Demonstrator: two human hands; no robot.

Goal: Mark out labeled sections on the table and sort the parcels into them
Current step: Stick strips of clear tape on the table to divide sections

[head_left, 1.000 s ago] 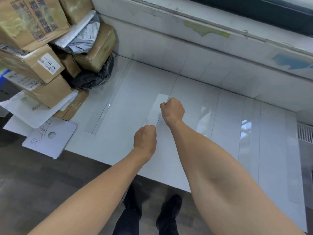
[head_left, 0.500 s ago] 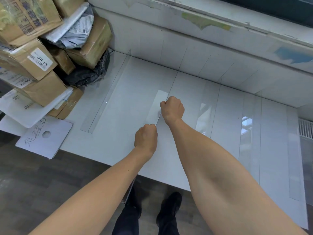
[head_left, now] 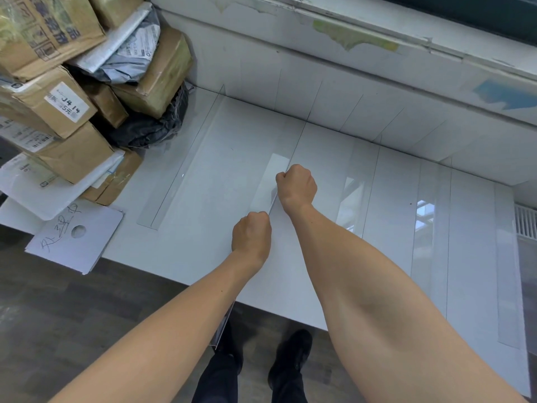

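The left hand (head_left: pixel 251 234) is curled into a fist above the middle of the tabletop (head_left: pixel 189 257), nearer the front edge. The right hand (head_left: pixel 296 186) is also fisted, positioned just beyond it toward the back edge. Both hands grip one clear tape strip (head_left: pixel 272 202), which runs taut between them, front to back. Beyond the right hand, the strip continues as a thin line toward the back edge. Below the left hand, its loose end hangs past the front edge.

A laid tape strip (head_left: pixel 174 181) lies flat on the tabletop left of the hands, running front to back. Further laid strips (head_left: pixel 433 228) lie toward the right edge.

The parcels (head_left: pixel 58 91) are stacked at the far left corner: brown cartons, grey mailers and one black bag. None lies between the tape lines.

A white card (head_left: pixel 75 237) with handwriting and a round hole overhangs the front edge at the left corner.
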